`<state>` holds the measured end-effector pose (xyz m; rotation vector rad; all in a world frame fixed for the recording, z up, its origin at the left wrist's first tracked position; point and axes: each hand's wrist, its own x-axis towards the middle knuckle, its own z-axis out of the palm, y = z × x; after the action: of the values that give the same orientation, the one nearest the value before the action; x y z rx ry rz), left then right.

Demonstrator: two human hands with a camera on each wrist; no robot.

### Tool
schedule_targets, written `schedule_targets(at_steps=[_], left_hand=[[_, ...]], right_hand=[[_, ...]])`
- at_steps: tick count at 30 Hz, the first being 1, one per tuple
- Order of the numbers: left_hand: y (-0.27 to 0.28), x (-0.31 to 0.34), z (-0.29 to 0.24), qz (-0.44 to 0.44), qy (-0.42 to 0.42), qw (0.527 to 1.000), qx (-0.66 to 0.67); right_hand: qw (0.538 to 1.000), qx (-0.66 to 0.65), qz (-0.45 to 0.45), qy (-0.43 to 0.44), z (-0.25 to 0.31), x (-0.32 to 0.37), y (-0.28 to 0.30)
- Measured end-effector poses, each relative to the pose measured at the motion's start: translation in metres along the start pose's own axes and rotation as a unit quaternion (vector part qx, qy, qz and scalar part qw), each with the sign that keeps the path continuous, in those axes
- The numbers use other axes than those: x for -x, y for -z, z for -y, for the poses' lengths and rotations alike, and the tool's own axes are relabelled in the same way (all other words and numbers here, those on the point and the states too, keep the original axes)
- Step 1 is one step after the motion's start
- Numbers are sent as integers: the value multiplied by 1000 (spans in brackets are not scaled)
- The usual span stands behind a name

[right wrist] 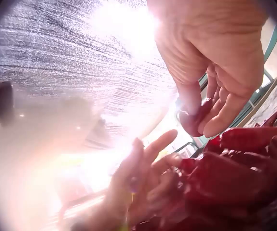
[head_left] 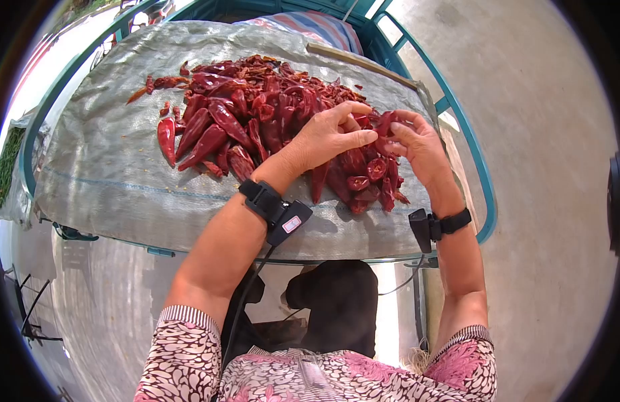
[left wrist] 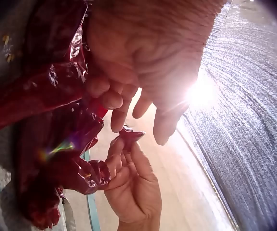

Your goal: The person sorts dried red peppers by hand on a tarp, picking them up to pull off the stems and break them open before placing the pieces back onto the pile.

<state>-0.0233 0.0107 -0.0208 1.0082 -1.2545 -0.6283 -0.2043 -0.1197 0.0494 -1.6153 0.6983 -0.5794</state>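
Note:
A large heap of dried red chili peppers [head_left: 223, 127] lies on a woven plastic sheet [head_left: 122, 194]. Over the heap's right side, my right hand [head_left: 420, 147] pinches a red chili pepper [right wrist: 194, 121] between thumb and fingers. My left hand [head_left: 330, 137] reaches in from the left, thumb and index finger pointing at that pepper. In the left wrist view, a gap shows between the left thumb and index finger, while the other left fingers bend close over the heaped peppers [left wrist: 47, 91]. Some peppers at the heap's near right show cut or broken open ends.
Teal metal rails [head_left: 467, 141] frame the sheet, with a wooden strip [head_left: 360, 63] along the back right. Striped cloth [head_left: 316, 30] lies behind the heap. Concrete floor [head_left: 537, 201] extends on the right. Cables run down from both wrist cameras.

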Motion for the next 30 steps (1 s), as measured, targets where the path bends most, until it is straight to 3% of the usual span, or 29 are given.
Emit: schedule_targets(at_steps=[4, 8, 11, 13, 14, 18, 21, 25, 30], left_hand=[[3, -2, 1, 18, 18, 999, 39], [8, -1, -6, 16, 65, 998, 17], [7, -3, -1, 8, 58, 998, -4], [7, -4, 2, 5, 55, 998, -6], [7, -3, 3, 3, 55, 998, -7], [7, -1, -2, 2, 62, 998, 26], [8, -2, 0, 11, 57, 998, 3], [7, -3, 2, 6, 47, 999, -14], [2, -4, 11, -28, 11, 1000, 4]], right_hand=[[997, -35, 67, -23, 4, 14, -23], [998, 10, -63, 2, -14, -14, 23], [963, 224, -149, -31, -57, -43, 69], [900, 416, -126, 17, -109, -77, 110], [861, 481, -164, 15, -108, -67, 93], [860, 479, -177, -2, -112, -69, 83], [898, 369, -224, 81, -124, -79, 103], [904, 307, -273, 118, -97, -68, 110], [972, 172, -91, 129, -21, -14, 36]])
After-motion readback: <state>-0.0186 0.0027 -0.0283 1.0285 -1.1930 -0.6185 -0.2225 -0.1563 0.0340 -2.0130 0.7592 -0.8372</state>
